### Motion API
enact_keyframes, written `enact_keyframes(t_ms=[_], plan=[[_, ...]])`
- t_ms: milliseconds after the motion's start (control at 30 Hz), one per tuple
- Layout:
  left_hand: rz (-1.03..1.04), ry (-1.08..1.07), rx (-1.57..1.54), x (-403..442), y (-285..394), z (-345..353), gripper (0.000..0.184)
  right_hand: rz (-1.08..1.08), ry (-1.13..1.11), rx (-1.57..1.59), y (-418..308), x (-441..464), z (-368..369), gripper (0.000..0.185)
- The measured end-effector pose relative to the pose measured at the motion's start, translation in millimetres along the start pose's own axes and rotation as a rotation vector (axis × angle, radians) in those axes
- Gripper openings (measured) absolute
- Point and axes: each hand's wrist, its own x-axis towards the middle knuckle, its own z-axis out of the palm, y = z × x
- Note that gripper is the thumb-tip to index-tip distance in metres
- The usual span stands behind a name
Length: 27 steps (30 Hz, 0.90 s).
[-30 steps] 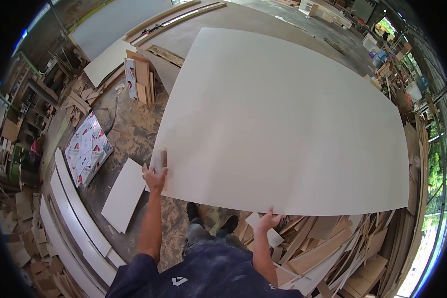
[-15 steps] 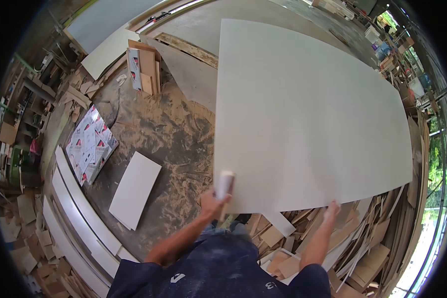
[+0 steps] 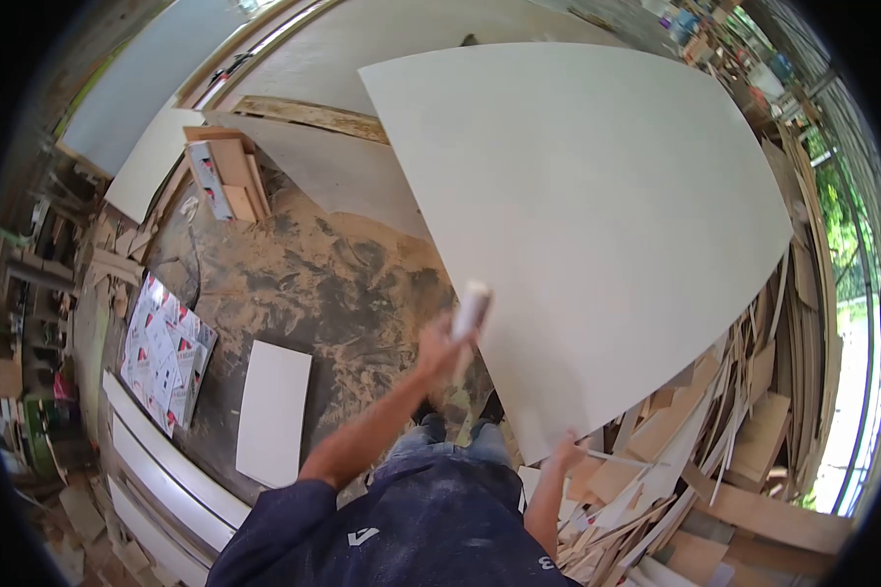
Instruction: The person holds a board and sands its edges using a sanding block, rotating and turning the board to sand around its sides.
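Observation:
My left hand (image 3: 440, 344) is closed around a white cylinder-shaped object (image 3: 474, 311) with a pale tail below it; blur hides its exact kind. It is close to the left edge of a large white sheet panel (image 3: 597, 215), and I cannot tell whether it touches it. The panel is tilted, its near corner low in front of my legs. My right hand (image 3: 566, 453) is closed on the panel's near edge, beside that corner. A thin pale strip (image 3: 617, 458) shows just right of this hand, and whether it is held is unclear.
A small white panel (image 3: 274, 411) lies on the dusty floor, with a printed sheet stack (image 3: 171, 352) to its left. Long white strips (image 3: 171, 465) lie at lower left. Brown boards (image 3: 230, 176) stand farther back. Piled wood offcuts (image 3: 675, 440) crowd the right side.
The large panel has turned counterclockwise in view, its near-left corner swinging right and toward me. My left hand has risen with the white object. My right hand has moved left and nearer my body.

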Motion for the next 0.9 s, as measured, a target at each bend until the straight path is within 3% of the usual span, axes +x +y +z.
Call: enact_keyframes(t_ms=[33, 67, 100, 200, 267, 300, 400, 467, 533, 600, 667, 733, 833, 900], plan=[[-0.006, 0.082, 0.02, 29.0, 23.8, -15.4, 0.044, 0.019, -0.063, 0.124, 10.5, -11.0, 3.1, 0.064], [-0.119, 0.027, -0.247, 63.8, 34.5, -25.3, 0.044, 0.102, -0.019, 0.221, -10.8, -29.5, 5.2, 0.057], [-0.176, 0.105, -0.277, 79.0, 70.0, -32.0, 0.046, 0.176, 0.026, 0.322, -28.9, -42.2, 9.1, 0.052], [-0.167, 0.09, -0.335, 166.8, 48.4, -37.5, 0.05, 0.186, 0.17, 0.349, -34.1, -47.6, 18.3, 0.048], [-0.253, 0.093, -0.304, 181.0, 54.7, -33.5, 0.053, 0.14, 0.106, 0.403, -18.7, -34.6, 9.3, 0.047], [-0.262, 0.122, -0.366, 178.5, 57.4, -26.4, 0.047, 0.097, 0.031, 0.452, -2.5, -25.6, 6.8, 0.046], [-0.231, 0.176, -0.275, 136.4, 61.2, 4.9, 0.045, 0.062, 0.1, 0.45, 70.5, 28.9, -2.9, 0.043], [-0.178, 0.188, -0.353, 115.5, 35.2, 40.0, 0.051, 0.073, 0.078, 0.264, 65.7, 52.9, -40.5, 0.039], [-0.199, 0.135, -0.305, 81.7, 34.3, 69.2, 0.059, -0.089, 0.219, -0.064, 134.3, 112.1, -67.2, 0.04], [-0.179, 0.153, -0.311, 46.2, 28.9, 95.0, 0.06, -0.076, 0.154, -0.008, 138.4, 134.7, -106.0, 0.043], [-0.156, 0.115, -0.32, 17.3, 21.1, 109.3, 0.059, -0.07, 0.092, 0.048, 146.6, 145.7, -134.1, 0.047], [-0.135, 0.084, -0.328, -3.6, 26.6, 119.3, 0.058, 0.107, -0.015, 0.312, 150.6, 145.9, -151.4, 0.057], [-0.23, 0.092, -0.343, -33.6, 24.8, 100.0, 0.05, 0.039, 0.101, 0.072, 106.9, 97.7, -174.8, 0.056], [-0.234, 0.029, -0.36, -61.3, 14.0, 78.4, 0.047, 0.019, 0.017, 0.07, 165.7, 94.8, -197.7, 0.058]])
